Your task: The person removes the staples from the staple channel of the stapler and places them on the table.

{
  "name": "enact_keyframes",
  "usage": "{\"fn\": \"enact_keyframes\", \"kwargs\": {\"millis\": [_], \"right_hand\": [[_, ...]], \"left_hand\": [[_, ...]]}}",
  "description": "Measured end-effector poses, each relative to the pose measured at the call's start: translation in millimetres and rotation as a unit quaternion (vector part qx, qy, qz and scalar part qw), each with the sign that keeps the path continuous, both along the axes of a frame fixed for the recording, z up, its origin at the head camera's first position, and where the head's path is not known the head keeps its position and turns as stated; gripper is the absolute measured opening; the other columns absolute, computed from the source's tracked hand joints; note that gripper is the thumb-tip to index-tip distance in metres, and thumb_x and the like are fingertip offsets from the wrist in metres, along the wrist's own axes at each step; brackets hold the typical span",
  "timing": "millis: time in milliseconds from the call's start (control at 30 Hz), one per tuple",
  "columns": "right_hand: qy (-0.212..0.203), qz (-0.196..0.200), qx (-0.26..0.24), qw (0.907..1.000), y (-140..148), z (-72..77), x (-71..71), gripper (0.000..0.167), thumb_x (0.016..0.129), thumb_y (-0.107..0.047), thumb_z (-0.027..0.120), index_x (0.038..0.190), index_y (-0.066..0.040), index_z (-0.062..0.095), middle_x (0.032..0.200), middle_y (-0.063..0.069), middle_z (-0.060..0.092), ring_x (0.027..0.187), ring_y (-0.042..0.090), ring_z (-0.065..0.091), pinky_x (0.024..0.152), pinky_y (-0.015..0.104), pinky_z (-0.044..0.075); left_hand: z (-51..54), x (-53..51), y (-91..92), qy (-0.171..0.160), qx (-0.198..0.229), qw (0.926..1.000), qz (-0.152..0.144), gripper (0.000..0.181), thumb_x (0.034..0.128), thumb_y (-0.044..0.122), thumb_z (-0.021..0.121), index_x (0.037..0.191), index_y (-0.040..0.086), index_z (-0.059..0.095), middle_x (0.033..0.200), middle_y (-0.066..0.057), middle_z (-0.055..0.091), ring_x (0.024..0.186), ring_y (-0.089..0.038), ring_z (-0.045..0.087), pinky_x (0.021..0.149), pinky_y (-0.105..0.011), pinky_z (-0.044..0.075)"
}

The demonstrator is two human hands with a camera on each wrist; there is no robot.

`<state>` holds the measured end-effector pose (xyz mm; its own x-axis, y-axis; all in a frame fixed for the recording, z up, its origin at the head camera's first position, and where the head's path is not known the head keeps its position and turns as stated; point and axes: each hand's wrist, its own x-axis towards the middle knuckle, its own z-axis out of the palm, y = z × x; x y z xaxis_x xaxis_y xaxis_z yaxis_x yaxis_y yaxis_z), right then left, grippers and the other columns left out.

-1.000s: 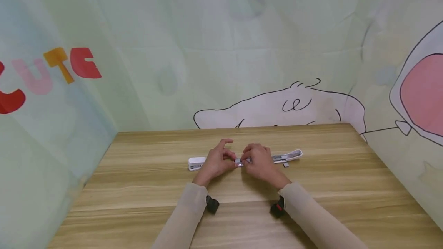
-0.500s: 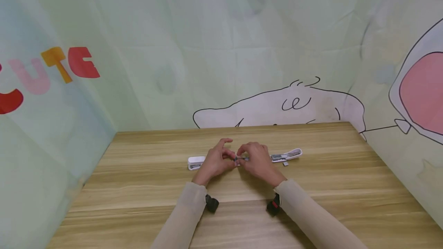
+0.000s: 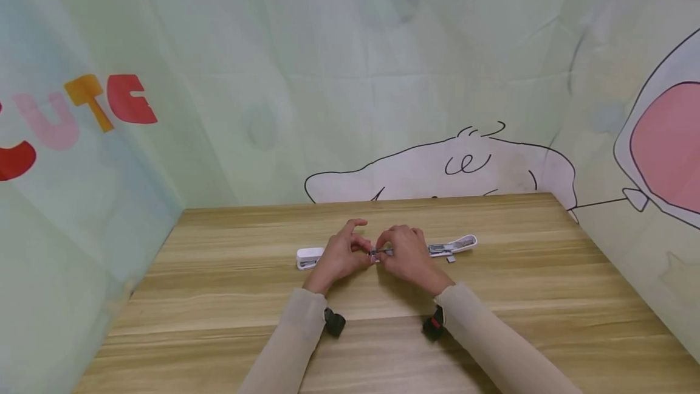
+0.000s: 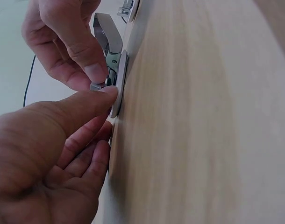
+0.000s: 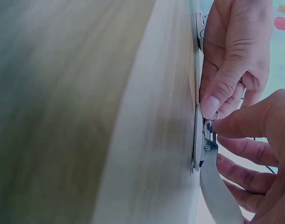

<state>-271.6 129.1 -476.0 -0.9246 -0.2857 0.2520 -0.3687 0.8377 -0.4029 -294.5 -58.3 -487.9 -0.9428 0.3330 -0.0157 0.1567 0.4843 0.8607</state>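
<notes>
Between the hands a white stapler (image 4: 120, 84) lies on the table, its top arm (image 5: 217, 191) swung up and its metal channel (image 5: 210, 133) showing. My left hand (image 3: 344, 255) pinches the stapler's end, thumb over the near edge. The right hand (image 3: 407, 254) pinches a small grey metal piece (image 4: 96, 86) at the channel, close against the left fingertips; whether it is a staple strip I cannot tell. In the right wrist view, the left hand (image 5: 236, 60) is above and the right hand (image 5: 268, 144) below, its other fingers loosely bent.
Another white stapler (image 3: 310, 256) lies left of the left hand. Right of the right hand lies a third, opened stapler (image 3: 454, 247), with a small grey block (image 3: 451, 259) just in front of it. The wooden table (image 3: 361, 345) meets a printed cloth wall (image 3: 246, 108).
The right fingertips have shifted slightly left to the left fingertips, over the channel. A flat grey block seen between the hands earlier is now mostly covered. The left hand has barely moved.
</notes>
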Motion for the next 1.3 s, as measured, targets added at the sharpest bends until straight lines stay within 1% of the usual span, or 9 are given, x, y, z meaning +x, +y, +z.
{"fn": "enact_keyframes", "kwargs": {"millis": [233, 333, 500, 567, 667, 767, 867, 1000, 1300], "right_hand": [[0.004, -0.004, 0.021, 0.9998, 6, -0.4, 0.4, 0.006, 0.084, -0.018, 0.078, 0.089, -0.017, 0.074, 0.102, 0.007, 0.077, 0.110, 0.036, 0.069, 0.107, 0.068, 0.046], [-0.003, -0.001, -0.002, 1.0000, 10, -1.7, 0.6, 0.006, 0.084, -0.018, 0.077, 0.089, -0.018, 0.074, 0.103, 0.006, 0.077, 0.112, 0.035, 0.068, 0.107, 0.068, 0.045], [0.009, 0.008, -0.052, 0.9986, 18, -4.4, 2.3, 0.006, 0.084, -0.020, 0.077, 0.089, -0.017, 0.074, 0.104, 0.007, 0.078, 0.109, 0.033, 0.070, 0.099, 0.062, 0.050], [0.011, 0.014, -0.068, 0.9975, 23, -5.3, 4.2, 0.006, 0.085, -0.021, 0.077, 0.089, -0.017, 0.074, 0.109, 0.010, 0.078, 0.110, 0.035, 0.070, 0.098, 0.061, 0.051], [0.000, 0.027, -0.078, 0.9966, 30, -6.4, 8.7, 0.007, 0.085, -0.022, 0.078, 0.089, -0.018, 0.074, 0.123, 0.015, 0.074, 0.121, 0.039, 0.066, 0.105, 0.065, 0.050], [-0.018, 0.034, -0.070, 0.9968, 36, -7.2, 13.4, 0.007, 0.085, -0.023, 0.080, 0.089, -0.022, 0.074, 0.138, 0.017, 0.068, 0.132, 0.044, 0.060, 0.110, 0.072, 0.044], [-0.030, 0.031, -0.052, 0.9977, 41, -7.2, 17.7, 0.008, 0.085, -0.024, 0.082, 0.086, -0.026, 0.074, 0.145, 0.016, 0.065, 0.135, 0.044, 0.056, 0.110, 0.073, 0.042], [-0.036, 0.020, -0.027, 0.9988, 45, -7.3, 20.4, 0.010, 0.084, -0.026, 0.085, 0.085, -0.028, 0.075, 0.145, 0.014, 0.065, 0.136, 0.041, 0.055, 0.106, 0.067, 0.044], [-0.033, 0.020, 0.004, 0.9993, 43, -4.0, 21.5, 0.012, 0.084, -0.023, 0.088, 0.088, -0.024, 0.077, 0.143, 0.015, 0.066, 0.136, 0.041, 0.056, 0.113, 0.067, 0.042]], "left_hand": [[1.3, 0.7, 1.1, -0.006, 0.008, 0.9999, 0.004, 0.085, 0.0864, 0.002, 0.087, 0.159, 0.014, 0.044, 0.104, -0.001, 0.079, 0.116, -0.025, 0.073, 0.122, -0.054, 0.047], [1.4, 0.5, 1.2, -0.005, 0.010, 0.9999, 0.006, 0.084, 0.0862, 0.002, 0.087, 0.158, 0.014, 0.044, 0.104, -0.001, 0.079, 0.115, -0.024, 0.073, 0.122, -0.054, 0.047], [1.4, 0.3, 1.0, -0.004, 0.009, 0.9999, 0.006, 0.084, 0.0866, 0.003, 0.087, 0.158, 0.013, 0.044, 0.104, -0.001, 0.079, 0.116, -0.024, 0.073, 0.123, -0.055, 0.046], [1.3, 0.1, 1.6, -0.006, 0.008, 0.9999, 0.007, 0.084, 0.0868, 0.003, 0.087, 0.158, 0.014, 0.044, 0.104, -0.001, 0.079, 0.116, -0.024, 0.073, 0.123, -0.055, 0.046], [1.3, -0.2, 2.0, -0.009, 0.003, 0.9999, 0.009, 0.083, 0.0873, 0.004, 0.087, 0.158, 0.014, 0.044, 0.105, -0.001, 0.079, 0.116, -0.024, 0.073, 0.124, -0.055, 0.045], [1.8, -0.1, 2.4, -0.012, -0.001, 0.9999, 0.011, 0.083, 0.0877, 0.005, 0.087, 0.158, 0.015, 0.044, 0.106, -0.001, 0.079, 0.117, -0.024, 0.072, 0.124, -0.054, 0.045], [2.6, 0.2, 2.4, -0.011, -0.003, 0.9999, 0.012, 0.083, 0.0873, 0.005, 0.087, 0.158, 0.016, 0.045, 0.106, -0.001, 0.080, 0.118, -0.024, 0.072, 0.123, -0.054, 0.046], [4.4, 0.6, 2.3, -0.012, -0.005, 0.9998, 0.017, 0.083, 0.0869, 0.006, 0.088, 0.158, 0.018, 0.045, 0.105, 0.000, 0.079, 0.115, -0.024, 0.073, 0.123, -0.053, 0.046], [2.4, -0.5, 2.3, -0.007, -0.007, 0.9999, 0.011, 0.084, 0.0863, 0.006, 0.088, 0.158, 0.016, 0.045, 0.105, -0.001, 0.079, 0.113, -0.023, 0.073, 0.122, -0.053, 0.047]]}}
